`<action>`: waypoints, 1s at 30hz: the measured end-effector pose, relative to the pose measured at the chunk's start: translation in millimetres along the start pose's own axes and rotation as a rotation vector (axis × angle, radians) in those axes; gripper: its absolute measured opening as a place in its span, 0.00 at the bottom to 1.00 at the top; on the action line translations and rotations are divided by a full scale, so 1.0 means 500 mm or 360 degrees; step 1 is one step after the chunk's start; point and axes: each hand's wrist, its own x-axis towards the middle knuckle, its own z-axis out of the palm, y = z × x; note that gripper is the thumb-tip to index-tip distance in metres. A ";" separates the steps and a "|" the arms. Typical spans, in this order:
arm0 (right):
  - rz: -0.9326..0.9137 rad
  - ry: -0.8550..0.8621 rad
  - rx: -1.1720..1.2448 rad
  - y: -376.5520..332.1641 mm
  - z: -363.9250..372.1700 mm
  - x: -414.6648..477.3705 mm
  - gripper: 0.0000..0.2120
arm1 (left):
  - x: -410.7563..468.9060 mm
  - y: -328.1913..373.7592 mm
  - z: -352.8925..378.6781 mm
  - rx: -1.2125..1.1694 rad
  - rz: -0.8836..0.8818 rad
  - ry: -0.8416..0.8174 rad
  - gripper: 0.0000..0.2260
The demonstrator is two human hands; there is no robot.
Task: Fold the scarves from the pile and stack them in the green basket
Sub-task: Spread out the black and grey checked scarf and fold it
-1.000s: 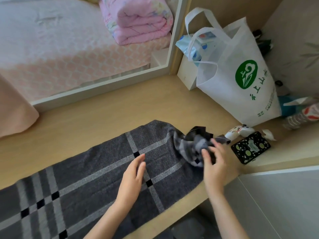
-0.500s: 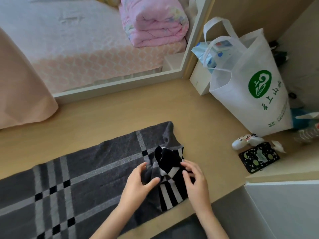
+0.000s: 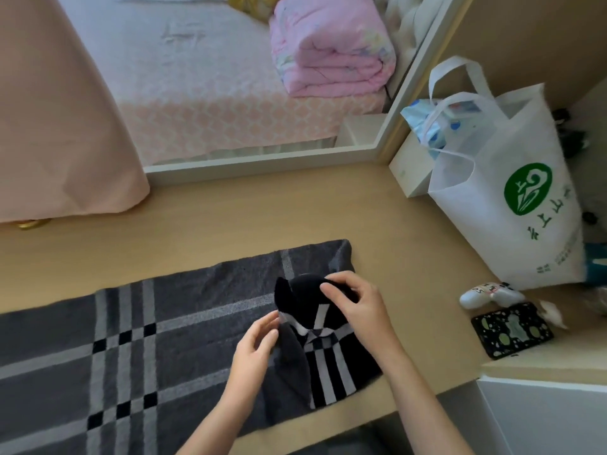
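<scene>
Head view. A grey plaid scarf (image 3: 138,339) lies flat along the counter (image 3: 230,218), running from the near left edge of the picture towards the centre. Its right end is turned back on top of itself and stands in a loose, bunched fold (black with white stripes on the exposed face), near the counter's near edge.

The left hand (image 3: 256,349) reaches in from the near side and rests at the left flank of the fold. Its fingers (image 3: 267,323) are closed together with the thumb on a pale stripe at the fold's edge. The right hand (image 3: 361,310) comes in from the near right and sits over the top of the fold. Its fingers (image 3: 331,289) are curled and pinch the dark upper rim of the cloth. Both forearms are bare.

Right of the scarf, well apart from it, a white tote bag (image 3: 512,224) with a green round emblem stands on the counter, with a blue-and-white packet (image 3: 423,123) showing in its mouth and a white box (image 3: 410,172) just behind it. Nearer, beside the bag's foot, lie a small white figurine (image 3: 486,295) and a black case (image 3: 512,330) with green spots.

On the far side, beyond a pale frame, are a bed (image 3: 197,77) with a folded pink quilt (image 3: 331,50) on it. A pink curtain (image 3: 59,110) hangs at far left, its hem touching the counter.
</scene>
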 end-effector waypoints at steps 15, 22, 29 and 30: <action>0.0133 -0.0654 -0.0301 -0.008 0.094 -0.010 0.11 | -0.028 0.000 -0.129 0.0008 0.0162 0.0019 0.11; 0.0171 -0.0596 -0.0395 0.020 0.109 0.005 0.19 | -0.080 -0.060 -0.154 0.0328 0.0018 0.0214 0.11; -0.0093 -0.0919 -0.1075 0.020 0.194 0.091 0.24 | -0.119 -0.069 -0.135 0.0288 -0.0326 0.0062 0.10; -0.0155 -0.0963 -0.1195 0.024 0.212 0.096 0.25 | -0.123 -0.073 -0.136 0.0381 -0.0299 0.0020 0.10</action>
